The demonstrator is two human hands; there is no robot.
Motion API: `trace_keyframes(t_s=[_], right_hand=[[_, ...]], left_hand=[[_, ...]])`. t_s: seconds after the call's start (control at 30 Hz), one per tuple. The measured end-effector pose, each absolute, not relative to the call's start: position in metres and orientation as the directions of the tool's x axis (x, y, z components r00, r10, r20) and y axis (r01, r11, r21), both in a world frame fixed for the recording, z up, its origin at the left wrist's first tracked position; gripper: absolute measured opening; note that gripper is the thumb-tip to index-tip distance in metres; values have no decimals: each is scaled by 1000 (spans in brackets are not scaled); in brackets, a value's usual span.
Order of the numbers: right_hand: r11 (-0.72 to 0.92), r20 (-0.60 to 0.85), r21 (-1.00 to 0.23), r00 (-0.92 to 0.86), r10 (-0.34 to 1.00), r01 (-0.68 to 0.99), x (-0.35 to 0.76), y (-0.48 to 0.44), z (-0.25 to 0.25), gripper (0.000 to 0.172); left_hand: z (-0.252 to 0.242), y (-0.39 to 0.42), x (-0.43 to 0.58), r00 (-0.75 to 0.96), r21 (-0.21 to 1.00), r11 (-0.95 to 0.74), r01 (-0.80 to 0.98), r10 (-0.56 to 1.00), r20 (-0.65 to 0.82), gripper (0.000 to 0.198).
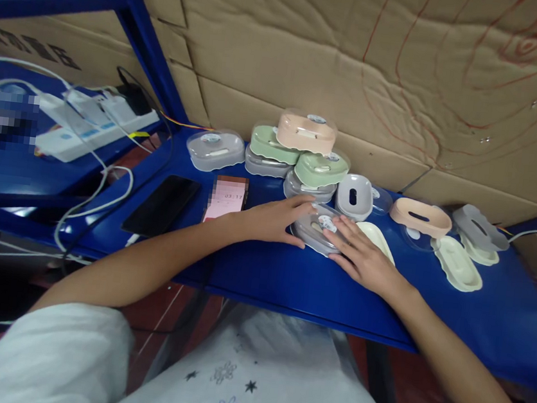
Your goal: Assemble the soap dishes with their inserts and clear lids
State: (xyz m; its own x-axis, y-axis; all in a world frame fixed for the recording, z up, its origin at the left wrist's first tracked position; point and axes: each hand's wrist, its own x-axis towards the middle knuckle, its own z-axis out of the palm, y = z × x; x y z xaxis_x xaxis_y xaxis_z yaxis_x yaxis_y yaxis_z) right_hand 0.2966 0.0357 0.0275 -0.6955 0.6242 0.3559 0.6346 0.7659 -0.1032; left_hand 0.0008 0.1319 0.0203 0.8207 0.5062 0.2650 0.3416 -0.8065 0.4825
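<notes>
A grey soap box (312, 231) with a clear lid and a round sticker rests near the middle of the blue table. My left hand (282, 220) grips its left end, thumb in front and fingers over the far side. Across the lid's right part lie the fingers of my right hand (361, 257), holding the box from that side. Behind my right hand, a cream tray (377, 238) is partly hidden. Just beyond the box stands a grey soap box base (355, 197) with a dark oval slot, beside a clear lid (381, 201).
Lidded boxes form a stack at the back, a peach one (306, 133) on top. To the right are a peach piece (420, 217), a grey piece (479, 227) and a cream tray (458, 264). Two phones, one black (161, 205), one lit (227, 198), and white cables (127, 188) lie left.
</notes>
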Motion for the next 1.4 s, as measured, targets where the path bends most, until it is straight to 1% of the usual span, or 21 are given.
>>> trace_keyframes(t_s=[0.13,0.2,0.3,0.37,0.43,0.5,0.53,0.6,0.67,0.7,0.73,0.8,0.87,0.9,0.97,1.07,1.13,1.2,1.23,1.3,1.4], right_hand=[[791,366,-88,-719,591,605,297,37,28,71],[785,409,-100,-694,593,612,303,41,31,63],[652,555,-134,-488,673,746,320,52,34,45],[507,595,-145,-335,731,850,335,63,33,42],[400,568,-128,-263,780,908,349,73,29,45],[364,517,-101,-264,814,926,359,80,23,51],[371,486,-87,-286,826,924,362,83,20,53],[401,434,-63,-337,835,914,365,85,17,54],[420,413,-53,-363,835,906,362,83,16,48],[420,418,-61,-359,835,906,359,82,17,44],[413,429,-79,-343,836,907,355,80,18,42],[396,454,-127,-302,838,909,347,78,21,47],[378,466,-156,-269,843,913,338,75,23,55],[373,463,-165,-262,847,913,334,74,23,55],[382,451,-193,-265,852,904,327,72,22,48],[424,460,-264,-273,845,867,318,68,21,35],[453,473,-316,-276,837,834,313,64,23,31],[478,481,-377,-274,833,793,308,59,26,28],[486,487,-410,-265,832,772,307,57,28,27],[493,498,-467,-243,832,734,305,53,32,25],[533,512,-469,-274,814,704,310,50,41,25]], left_hand=[[27,130,0,827,461,-813,355,503,250,72],[35,131,-6,834,450,-810,375,507,217,71],[48,137,-24,834,427,-798,425,529,159,64],[55,141,-39,809,404,-777,483,572,134,59],[61,143,-52,782,355,-759,546,614,111,50],[67,141,-61,769,267,-762,590,631,102,43],[70,138,-63,768,215,-769,602,631,108,45],[76,128,-61,773,113,-784,610,621,133,58],[82,116,-52,786,38,-799,600,598,160,66],[84,110,-45,794,20,-809,588,581,178,66],[85,104,-37,804,15,-822,569,560,198,63],[84,92,-19,837,39,-869,492,485,252,57],[77,82,-4,890,60,-931,360,362,276,52],[73,77,1,913,63,-952,299,304,271,51],[63,71,9,944,77,-974,212,224,243,53],[48,65,14,961,157,-975,156,187,204,66],[41,63,17,967,216,-968,128,170,190,81],[37,61,20,970,244,-964,108,156,185,89],[35,60,22,970,250,-963,102,152,190,88],[32,58,25,967,249,-964,95,149,208,79],[28,56,30,965,247,-966,77,135,225,67]])
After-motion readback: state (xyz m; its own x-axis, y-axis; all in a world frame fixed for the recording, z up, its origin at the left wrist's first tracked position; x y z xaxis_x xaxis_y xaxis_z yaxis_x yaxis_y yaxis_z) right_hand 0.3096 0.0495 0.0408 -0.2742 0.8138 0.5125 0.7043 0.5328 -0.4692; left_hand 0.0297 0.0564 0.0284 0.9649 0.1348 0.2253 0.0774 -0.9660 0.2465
